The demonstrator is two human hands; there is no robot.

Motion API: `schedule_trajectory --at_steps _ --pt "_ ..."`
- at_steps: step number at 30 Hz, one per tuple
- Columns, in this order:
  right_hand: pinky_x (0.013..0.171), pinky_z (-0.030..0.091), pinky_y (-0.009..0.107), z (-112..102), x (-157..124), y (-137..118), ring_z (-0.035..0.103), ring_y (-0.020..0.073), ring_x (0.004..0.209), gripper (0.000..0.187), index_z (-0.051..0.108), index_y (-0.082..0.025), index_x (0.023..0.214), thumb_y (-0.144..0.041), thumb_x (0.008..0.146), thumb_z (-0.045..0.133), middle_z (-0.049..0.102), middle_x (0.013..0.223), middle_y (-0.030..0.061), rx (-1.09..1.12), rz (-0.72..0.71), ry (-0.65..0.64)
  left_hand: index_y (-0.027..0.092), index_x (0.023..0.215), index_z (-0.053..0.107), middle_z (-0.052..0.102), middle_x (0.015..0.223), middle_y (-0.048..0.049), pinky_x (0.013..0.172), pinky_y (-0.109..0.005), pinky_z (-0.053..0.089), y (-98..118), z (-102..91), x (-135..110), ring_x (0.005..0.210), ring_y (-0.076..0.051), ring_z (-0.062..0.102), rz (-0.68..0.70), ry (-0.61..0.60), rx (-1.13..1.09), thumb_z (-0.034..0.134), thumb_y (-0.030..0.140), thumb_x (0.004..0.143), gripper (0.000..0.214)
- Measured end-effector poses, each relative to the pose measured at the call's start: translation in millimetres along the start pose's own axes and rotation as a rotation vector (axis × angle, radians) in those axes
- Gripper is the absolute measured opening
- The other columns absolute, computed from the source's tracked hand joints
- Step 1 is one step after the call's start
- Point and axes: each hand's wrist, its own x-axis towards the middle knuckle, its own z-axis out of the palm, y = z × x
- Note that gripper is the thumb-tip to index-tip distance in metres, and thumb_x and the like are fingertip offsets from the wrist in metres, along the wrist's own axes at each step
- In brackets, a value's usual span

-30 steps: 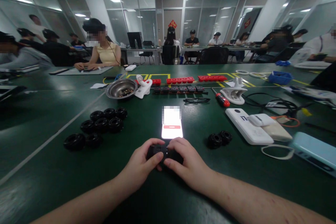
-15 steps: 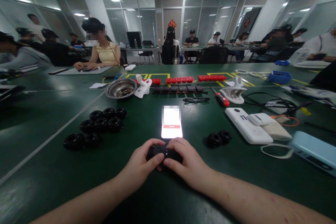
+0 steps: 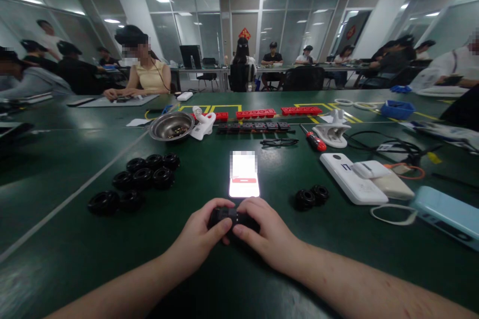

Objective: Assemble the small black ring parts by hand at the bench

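My left hand (image 3: 198, 237) and my right hand (image 3: 267, 237) meet at the table's near middle, both closed around a small black wheel-like part (image 3: 229, 217) pinched between their fingertips and thumbs. Just beyond it lies a phone (image 3: 244, 174) with its screen lit. A cluster of several black rubber tyres (image 3: 144, 172) sits to the left, and two more tyres (image 3: 312, 197) lie to the right of the phone.
On the green table (image 3: 75, 239) stand a metal bowl (image 3: 171, 125), white clamps (image 3: 333, 132), a red screwdriver (image 3: 313, 140), red and black part strips (image 3: 258, 119), power banks (image 3: 355, 178), cables and a light blue case (image 3: 447, 215). Other people sit at the far sides.
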Motion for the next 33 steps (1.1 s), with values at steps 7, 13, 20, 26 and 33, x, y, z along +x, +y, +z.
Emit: schedule_trajectory --at_steps 7,13,20,26,33 --pt "0.069 0.039 0.03 -0.4 -3.3 -5.8 0.046 0.0174 0.079 0.033 0.047 -0.019 0.093 -0.023 0.067 0.066 0.051 0.09 0.0027 0.04 0.057 0.031 0.019 0.093 0.052 0.057 0.08 -0.0004 0.059 -0.025 0.045 3.8 -0.9 -0.2 0.066 -0.015 0.055 0.039 0.023 0.053 0.053 0.039 0.073 0.029" --pt "0.064 0.037 0.029 -0.3 -0.9 -2.0 0.045 0.0162 0.071 0.013 0.049 -0.017 0.074 -0.028 0.078 0.055 0.05 0.075 0.0011 -0.01 0.007 -0.013 0.019 0.097 0.048 0.055 0.08 0.0004 0.059 -0.026 0.045 -0.2 -0.5 -0.7 0.061 -0.013 0.055 -0.005 0.001 -0.013 0.053 0.039 0.074 0.032" --pt "0.07 0.039 0.029 1.5 -2.0 -3.6 0.047 0.017 0.081 0.033 0.049 -0.018 0.092 -0.018 0.065 0.068 0.052 0.089 0.0026 0.035 0.036 0.028 0.019 0.096 0.05 0.057 0.081 -0.0007 0.059 -0.026 0.045 1.3 -1.6 1.1 0.064 -0.015 0.056 0.024 -0.009 0.021 0.052 0.04 0.074 0.031" --pt "0.066 0.038 0.03 0.3 -1.7 -3.4 0.046 0.0173 0.075 0.02 0.05 -0.018 0.087 -0.031 0.074 0.059 0.052 0.084 0.0024 0.003 0.046 0.005 0.02 0.097 0.05 0.057 0.084 -0.0008 0.062 -0.027 0.046 1.8 -1.3 -0.8 0.069 -0.016 0.057 0.015 0.026 0.06 0.053 0.039 0.073 0.031" --pt "0.068 0.039 0.029 0.5 -1.7 -2.1 0.047 0.0166 0.077 0.017 0.05 -0.018 0.085 -0.02 0.072 0.061 0.052 0.084 0.0018 0.018 0.033 0.029 0.018 0.099 0.048 0.056 0.083 -0.0008 0.059 -0.026 0.045 0.2 0.7 1.2 0.061 -0.012 0.054 -0.022 -0.003 -0.003 0.053 0.038 0.073 0.033"
